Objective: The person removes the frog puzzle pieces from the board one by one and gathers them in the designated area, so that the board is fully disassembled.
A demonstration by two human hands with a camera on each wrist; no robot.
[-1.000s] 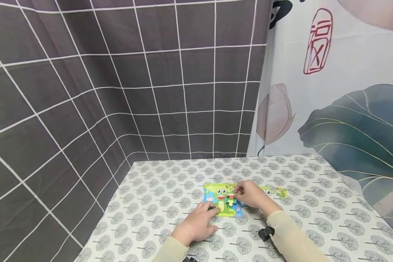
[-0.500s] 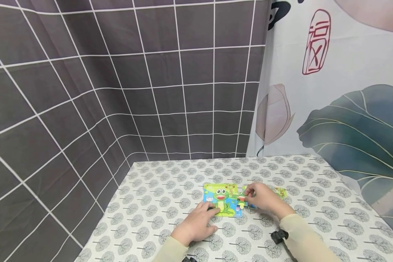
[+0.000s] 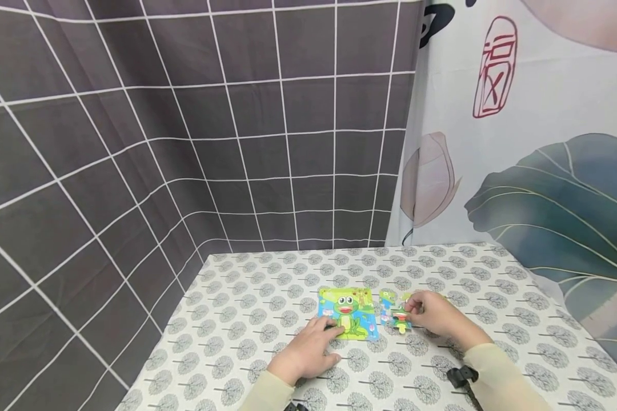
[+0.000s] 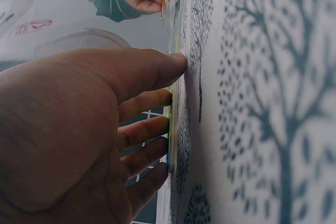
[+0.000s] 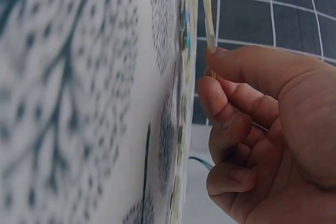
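Right fingers (image 5: 212, 95) at edge of piece (image 5: 209, 17), off tabletop (image 3: 226, 325)

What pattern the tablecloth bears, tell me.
The tablecloth shows grey trees on white, clearest in the head view.

The table (image 3: 226, 319) wears a white cloth (image 3: 442, 354) printed with grey trees (each tipped sideways in the head view); on it lie a square frog jigsaw (image 3: 353, 311) and, just right, loose jigsaw pieces (image 3: 386, 301).

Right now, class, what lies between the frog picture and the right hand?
In the head view, past the frog picture: a cloth strip, puzzle pieces, then a pinched piece at the right hand.
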